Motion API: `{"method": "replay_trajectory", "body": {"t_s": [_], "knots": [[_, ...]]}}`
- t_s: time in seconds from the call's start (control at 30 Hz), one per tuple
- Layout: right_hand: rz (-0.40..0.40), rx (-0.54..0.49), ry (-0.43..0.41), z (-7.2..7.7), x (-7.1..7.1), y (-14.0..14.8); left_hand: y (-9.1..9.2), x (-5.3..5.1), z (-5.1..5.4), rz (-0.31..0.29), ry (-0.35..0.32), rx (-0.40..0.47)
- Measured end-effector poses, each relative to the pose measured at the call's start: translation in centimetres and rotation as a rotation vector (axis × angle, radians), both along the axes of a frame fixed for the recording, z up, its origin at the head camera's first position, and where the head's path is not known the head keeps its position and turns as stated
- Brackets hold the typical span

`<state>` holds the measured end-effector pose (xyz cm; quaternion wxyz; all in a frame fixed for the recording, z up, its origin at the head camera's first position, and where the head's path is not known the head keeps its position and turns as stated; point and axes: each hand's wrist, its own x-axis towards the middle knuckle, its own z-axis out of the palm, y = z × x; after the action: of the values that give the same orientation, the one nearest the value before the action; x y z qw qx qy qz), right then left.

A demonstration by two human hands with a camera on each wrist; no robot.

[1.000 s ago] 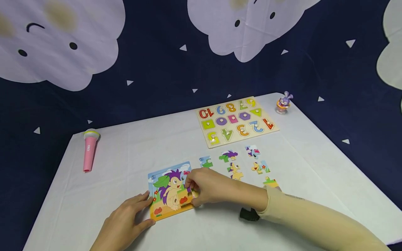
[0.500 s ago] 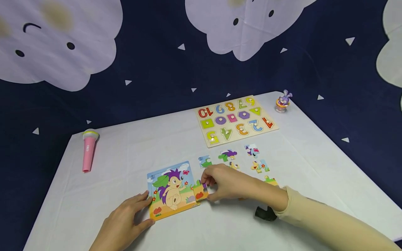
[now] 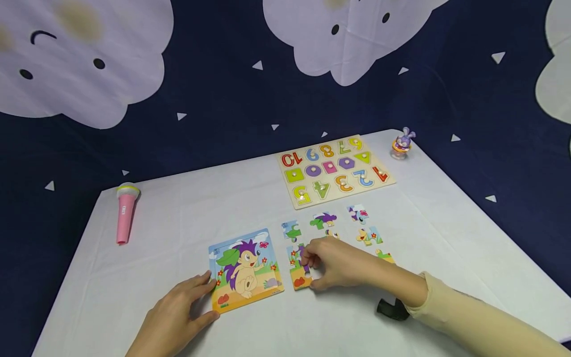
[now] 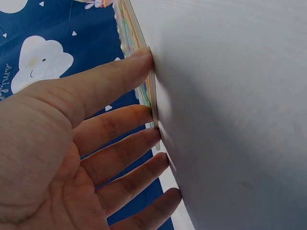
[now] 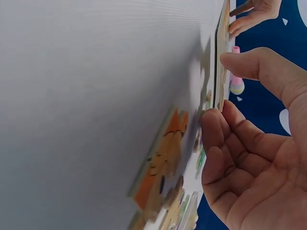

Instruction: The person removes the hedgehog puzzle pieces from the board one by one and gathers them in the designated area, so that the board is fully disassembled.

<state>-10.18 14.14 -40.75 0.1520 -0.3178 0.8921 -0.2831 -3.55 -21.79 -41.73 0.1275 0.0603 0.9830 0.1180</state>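
Observation:
A hedgehog puzzle board (image 3: pixel 246 270) lies flat in the middle of the table in the head view. Against its left edge and near corner rest the fairly straight fingers and thumb of my left hand (image 3: pixel 178 307); the left wrist view shows these fingertips touching the thin edge. Just right of the board, my right hand (image 3: pixel 336 263) pinches a puzzle piece (image 3: pixel 302 281) with a red rock on it, low at the table. That piece adjoins a flowered puzzle piece (image 3: pixel 294 254). In the right wrist view the held puzzle piece (image 5: pixel 221 81) appears edge-on between thumb and fingers.
Several loose puzzle pieces (image 3: pixel 323 220) lie around and beyond the right hand, one partly hidden by it. Farther back is a wooden number board (image 3: pixel 329 167). A pink toy microphone (image 3: pixel 126 213) lies at left; a purple rabbit figure (image 3: pixel 402 144) stands at the far right corner.
My right hand has moved right, carrying the puzzle piece off the hedgehog board to the table beside the flowered piece. The left hand stays at the board's edge.

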Motion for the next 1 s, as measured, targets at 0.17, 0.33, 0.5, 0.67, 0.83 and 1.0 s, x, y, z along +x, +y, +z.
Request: {"method": "replay_trajectory", "body": {"t_s": [0.17, 0.33, 0.5, 0.67, 0.83, 1.0], "knots": [[-0.004, 0.016, -0.004, -0.23, 0.38, 0.45, 0.04, -0.01, 0.05, 0.009, -0.007, -0.006], [0.002, 0.021, -0.001, -0.34, 0.58, 0.59, 0.02, 0.01, 0.07, 0.009, -0.006, -0.010], [0.006, 0.012, -0.006, -0.47, 0.70, 0.55, -0.04, 0.03, 0.08, 0.008, -0.007, -0.008], [0.009, 0.013, -0.004, -0.63, 0.82, 0.57, -0.03, 0.03, 0.06, 0.011, -0.010, -0.002], [0.007, 0.018, -0.015, -0.73, 0.80, 0.42, 0.00, 0.04, -0.05, 0.023, -0.027, 0.000], [0.005, 0.030, -0.021, -0.80, 0.67, 0.22, -0.03, 0.05, -0.12, 0.024, -0.022, -0.003]]}}
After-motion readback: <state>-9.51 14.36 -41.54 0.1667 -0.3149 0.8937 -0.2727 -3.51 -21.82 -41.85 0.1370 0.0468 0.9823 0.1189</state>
